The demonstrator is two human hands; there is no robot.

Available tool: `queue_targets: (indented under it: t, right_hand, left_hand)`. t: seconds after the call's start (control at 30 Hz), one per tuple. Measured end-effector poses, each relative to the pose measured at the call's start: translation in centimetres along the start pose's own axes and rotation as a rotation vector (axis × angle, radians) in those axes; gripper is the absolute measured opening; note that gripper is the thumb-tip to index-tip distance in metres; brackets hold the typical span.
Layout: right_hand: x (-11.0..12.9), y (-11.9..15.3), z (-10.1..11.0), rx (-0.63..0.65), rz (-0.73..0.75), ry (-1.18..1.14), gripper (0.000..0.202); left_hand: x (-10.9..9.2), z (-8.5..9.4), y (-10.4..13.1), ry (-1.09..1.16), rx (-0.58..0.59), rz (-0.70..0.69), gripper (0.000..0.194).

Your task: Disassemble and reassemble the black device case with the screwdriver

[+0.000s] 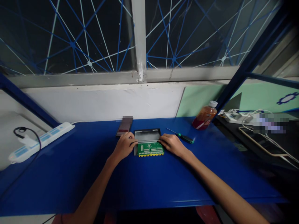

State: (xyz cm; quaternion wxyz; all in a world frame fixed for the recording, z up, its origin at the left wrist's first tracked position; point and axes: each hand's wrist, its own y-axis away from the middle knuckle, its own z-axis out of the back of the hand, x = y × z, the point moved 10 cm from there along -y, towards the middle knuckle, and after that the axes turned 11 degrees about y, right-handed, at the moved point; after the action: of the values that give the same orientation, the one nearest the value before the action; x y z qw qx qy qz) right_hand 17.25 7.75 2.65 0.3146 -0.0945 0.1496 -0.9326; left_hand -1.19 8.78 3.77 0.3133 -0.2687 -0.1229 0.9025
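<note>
A green circuit board [150, 148] with a row of yellow connectors along its near edge lies partly inside a shallow dark metal case [147, 135] on the table. My left hand [125, 144] is closed at the left side, thumb and fingers pinching near the board's upper left corner. On the opposite side my right hand [172, 144] has its fingers bent together at the upper right corner of the board. The fingertips hide both corners, and a pale strip crosses between them. Just right of my right hand rests a screwdriver [187, 138] with a dark green handle.
A phone [124, 126] lies behind my left hand on the blue table [144, 183]. A drink bottle [205, 115] stands at the back right. At the left is a white power strip [44, 141] with a black cable. A tablet-like device [259, 141] and white cables occupy the right-hand surface.
</note>
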Motion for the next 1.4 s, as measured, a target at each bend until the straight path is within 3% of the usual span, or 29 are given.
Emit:
queue_targets:
  t: [0.23, 0.4, 0.5, 0.67, 0.73, 0.83, 0.9, 1.0, 1.13, 1.3, 1.4]
  right_hand:
    - [-0.7, 0.0, 0.1, -0.039, -0.039, 0.14, 0.028]
    - [-1.3, 0.0, 1.4, -0.071, -0.074, 0.084, 0.031]
    - [-3.6, 0.3, 3.3, -0.119, -0.169, 0.071, 0.035]
    - [-9.9, 2.4, 6.7, -0.214, -0.364, 0.079, 0.038]
    - [-12.2, 3.3, 6.9, -0.168, -0.437, 0.097, 0.04]
    - [-14.2, 4.1, 4.7, 0.071, -0.479, 0.066, 0.043]
    - [-14.2, 4.5, 2.5, 0.249, -0.453, -0.025, 0.044]
    - [-13.9, 4.5, 0.9, 0.328, -0.42, -0.075, 0.037]
    - [-13.6, 4.0, 1.3, 0.254, -0.401, -0.092, 0.03]
    - [-12.5, 3.3, 3.7, 0.051, -0.455, -0.356, 0.035]
    - [-11.3, 2.5, 6.2, -0.113, -0.463, -0.302, 0.038]
  left_hand:
    - [0.4, 0.0, 0.0, -0.007, -0.025, 0.01, 0.015]
    - [1.0, -0.3, 0.2, 0.041, 0.008, 0.064, 0.018]
    - [0.9, -0.5, 0.2, 0.026, 0.02, 0.077, 0.019]
    - [0.7, -0.8, 0.2, 0.027, 0.056, 0.087, 0.022]
    - [0.7, -0.9, 0.2, 0.037, 0.07, 0.098, 0.025]
    - [0.6, -0.9, 0.2, 0.054, 0.066, 0.1, 0.027]
    - [0.6, -0.9, 0.1, 0.064, 0.06, 0.093, 0.028]
    - [0.6, -1.0, 0.0, 0.072, 0.064, 0.08, 0.028]
    - [0.7, -1.1, 0.0, 0.09, 0.064, 0.083, 0.028]
    - [1.0, -1.1, 0.0, 0.111, 0.046, 0.088, 0.028]
    - [1.3, -1.2, 0.1, 0.133, 0.041, 0.094, 0.027]
